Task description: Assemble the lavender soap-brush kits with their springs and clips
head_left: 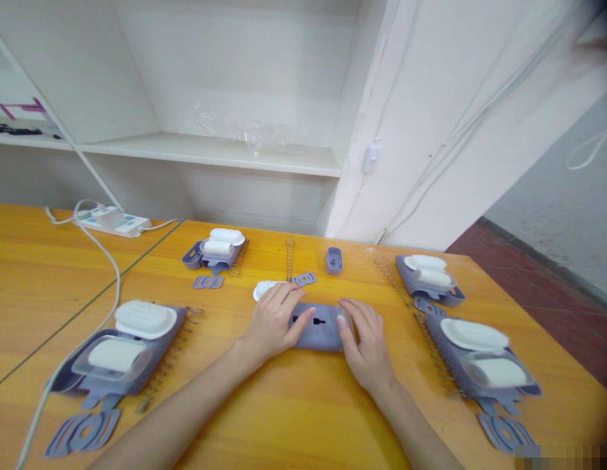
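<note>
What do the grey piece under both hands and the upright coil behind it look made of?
The grey piece: probably moulded plastic, matte, even colour, cut slots. The coil: seemingly thin metal wire, judging by its open spring turns; finish too small to tell.

An orange wooden table (294, 418) stands before white shelving (210, 150) and a white wall (431, 130), reddish floor (553, 307) at right.

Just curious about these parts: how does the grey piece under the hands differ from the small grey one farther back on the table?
The grey shell is far bigger and lies crosswise; the small grey cup lies lengthwise. The left hand and right hand hold the grey shell by its ends; the small grey cup sits untouched. Both are grey-purple plastic.
</note>
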Tool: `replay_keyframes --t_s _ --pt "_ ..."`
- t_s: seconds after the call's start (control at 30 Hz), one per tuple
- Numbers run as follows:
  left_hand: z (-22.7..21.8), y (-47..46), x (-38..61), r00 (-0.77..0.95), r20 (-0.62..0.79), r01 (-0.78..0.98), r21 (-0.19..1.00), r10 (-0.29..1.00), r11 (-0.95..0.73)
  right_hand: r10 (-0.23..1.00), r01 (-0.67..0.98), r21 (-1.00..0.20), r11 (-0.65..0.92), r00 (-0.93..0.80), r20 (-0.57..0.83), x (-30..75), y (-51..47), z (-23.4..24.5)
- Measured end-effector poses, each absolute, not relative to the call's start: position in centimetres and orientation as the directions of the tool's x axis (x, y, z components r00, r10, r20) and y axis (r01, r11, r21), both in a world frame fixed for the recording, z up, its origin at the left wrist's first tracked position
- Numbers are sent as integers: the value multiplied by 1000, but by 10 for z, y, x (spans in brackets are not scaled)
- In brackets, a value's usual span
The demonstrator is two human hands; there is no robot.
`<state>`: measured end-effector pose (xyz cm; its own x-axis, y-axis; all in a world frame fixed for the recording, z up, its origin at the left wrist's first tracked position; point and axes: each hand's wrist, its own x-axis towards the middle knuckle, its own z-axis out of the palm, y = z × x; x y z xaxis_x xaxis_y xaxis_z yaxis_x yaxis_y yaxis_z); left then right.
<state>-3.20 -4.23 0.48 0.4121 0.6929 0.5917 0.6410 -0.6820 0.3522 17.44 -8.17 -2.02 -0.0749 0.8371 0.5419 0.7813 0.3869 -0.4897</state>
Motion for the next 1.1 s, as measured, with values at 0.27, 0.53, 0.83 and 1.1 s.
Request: replay_keyframes --t_s 0.27,0.53,0.83,1.1 --pt "-1 -24 -47 298 584 713 390 755 -583 795 778 -312 546 -363 487 175 -83 -16" --pt "-11 -13 -56 299 547 791 316 782 -524 823 816 -357 454 -231 519 187 -75 -21" --pt "-15 -12 -59 233 537 914 164 811 -371 823 867 -360 344 -94 561 192 -71 -29" --pt "-14 -12 -60 171 552 958 100 816 -269 832 861 -384 334 -77 550 192 -71 -31"
